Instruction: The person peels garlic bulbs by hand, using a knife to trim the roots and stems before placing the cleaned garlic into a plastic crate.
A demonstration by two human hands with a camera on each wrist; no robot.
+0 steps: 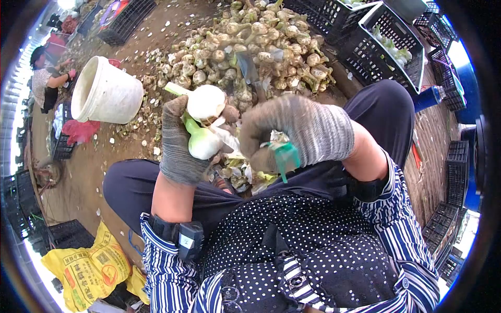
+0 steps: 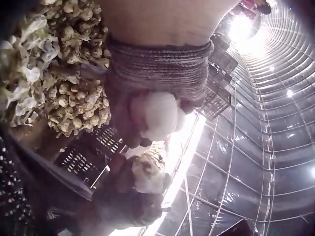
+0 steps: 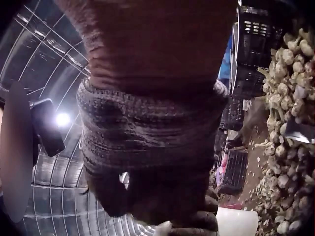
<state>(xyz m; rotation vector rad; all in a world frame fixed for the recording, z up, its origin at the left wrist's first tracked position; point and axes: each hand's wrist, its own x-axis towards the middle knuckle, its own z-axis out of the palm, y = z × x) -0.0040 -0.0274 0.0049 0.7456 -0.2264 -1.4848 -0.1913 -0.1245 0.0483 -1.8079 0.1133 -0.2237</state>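
Observation:
My gloved left hand (image 1: pixel 180 141) holds two garlic bulbs side by side, a clean white upper bulb (image 1: pixel 206 103) and a lower bulb (image 1: pixel 202 144) with a green stem. In the left wrist view, a white bulb (image 2: pixel 160 115) shows against the palm. Close beside it, my gloved right hand (image 1: pixel 300 130) has its fingers curled around pale, ragged garlic skin (image 1: pixel 279 136); a green band (image 1: pixel 287 156) shows at the thumb. Loose skin (image 1: pixel 225 136) hangs between the hands. The right wrist view shows mostly the back of the right glove (image 3: pixel 152 142), its fingertips largely hidden.
A large heap of garlic (image 1: pixel 261 41) lies ahead, with an upright metal blade (image 1: pixel 247 67) before it. A white bucket (image 1: pixel 117 91) stands left, black crates (image 1: pixel 394 44) at right. Peelings (image 1: pixel 237 180) lie between my legs. Another person (image 1: pixel 47 78) sits far left near a yellow sack (image 1: pixel 94 268).

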